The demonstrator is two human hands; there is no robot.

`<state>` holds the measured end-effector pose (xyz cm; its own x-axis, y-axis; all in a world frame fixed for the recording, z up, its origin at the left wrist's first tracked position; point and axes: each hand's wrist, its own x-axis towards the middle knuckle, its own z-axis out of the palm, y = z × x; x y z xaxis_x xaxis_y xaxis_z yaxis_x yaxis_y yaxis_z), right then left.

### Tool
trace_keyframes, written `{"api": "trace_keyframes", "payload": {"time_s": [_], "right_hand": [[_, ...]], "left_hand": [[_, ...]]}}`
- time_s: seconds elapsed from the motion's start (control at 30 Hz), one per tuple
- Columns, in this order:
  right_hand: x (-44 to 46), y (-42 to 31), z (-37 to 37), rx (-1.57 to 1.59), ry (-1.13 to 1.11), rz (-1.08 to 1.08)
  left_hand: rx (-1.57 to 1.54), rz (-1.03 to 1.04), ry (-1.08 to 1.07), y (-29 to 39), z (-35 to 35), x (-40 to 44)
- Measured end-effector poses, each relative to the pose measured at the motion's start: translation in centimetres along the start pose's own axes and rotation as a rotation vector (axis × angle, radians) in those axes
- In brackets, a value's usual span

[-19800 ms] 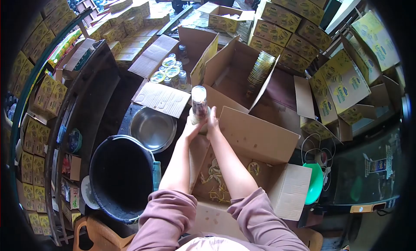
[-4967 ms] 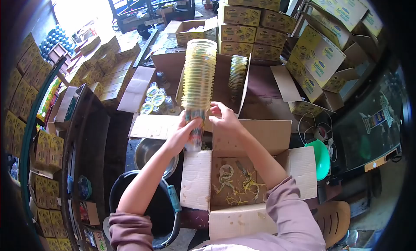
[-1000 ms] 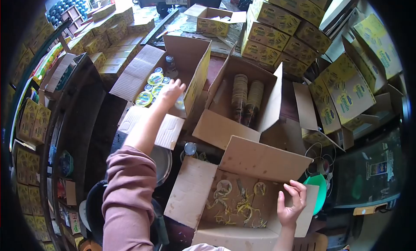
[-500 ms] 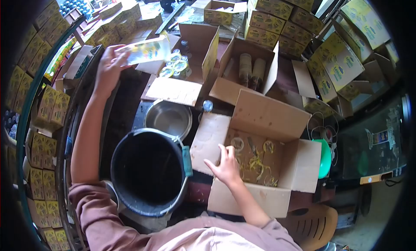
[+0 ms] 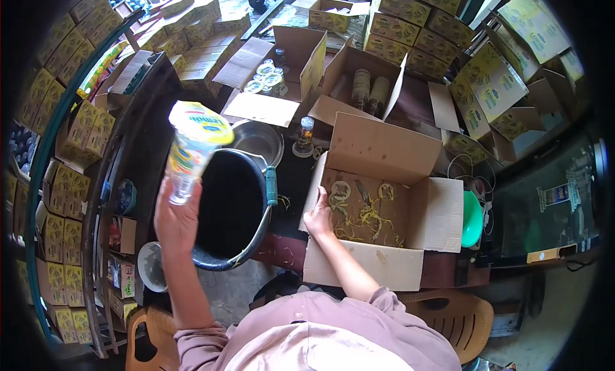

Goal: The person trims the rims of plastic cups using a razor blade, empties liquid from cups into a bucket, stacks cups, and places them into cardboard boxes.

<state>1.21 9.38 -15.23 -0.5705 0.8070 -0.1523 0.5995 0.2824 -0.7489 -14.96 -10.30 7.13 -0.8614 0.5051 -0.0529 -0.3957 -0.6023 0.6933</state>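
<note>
Head view, left hand (image 5: 176, 224): is holding the lidded cup (image 5: 188, 158) upright with a slight tilt, its fingers pinching the narrow base.
Lidded cup: is showing its printed top (image 5: 202, 122), apparently in a carrying or holding step; with the wide end uppermost, that low grip is calling for steadiness.
Right hand (image 5: 318, 218): is touching the near-left edge of the open box (image 5: 387, 147), fingers slightly bent; whether they are gripping or only resting, I cannot tell.
Open box: is holding yellow strips (image 5: 370, 214) and pale rings.
Bucket (image 5: 259, 235): is standing between the hands, beside the metal bowl (image 5: 277, 135).

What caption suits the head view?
Left hand holds up a lidded cup; right hand touches an open box.
</note>
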Motion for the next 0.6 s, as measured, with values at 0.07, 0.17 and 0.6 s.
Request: {"api": "trace_keyframes", "payload": {"time_s": [0.07, 0.17, 0.6], "right_hand": [[0.4, 0.9, 1.1, -0.047, 0.101, -0.071], [0.7, 0.1, 0.7, -0.066, 0.071, -0.065], [0.0, -2.4, -5.6, 0.596, -0.339, -0.083]], "left_hand": [[-0.042, -0.057, 0.011, -1.8, 0.5, -1.6], [-0.124, -0.182, -0.018, -4.6, 0.9, -3.7], [-0.172, -0.248, -0.207, -9.0, 1.9, -7.2]]}}
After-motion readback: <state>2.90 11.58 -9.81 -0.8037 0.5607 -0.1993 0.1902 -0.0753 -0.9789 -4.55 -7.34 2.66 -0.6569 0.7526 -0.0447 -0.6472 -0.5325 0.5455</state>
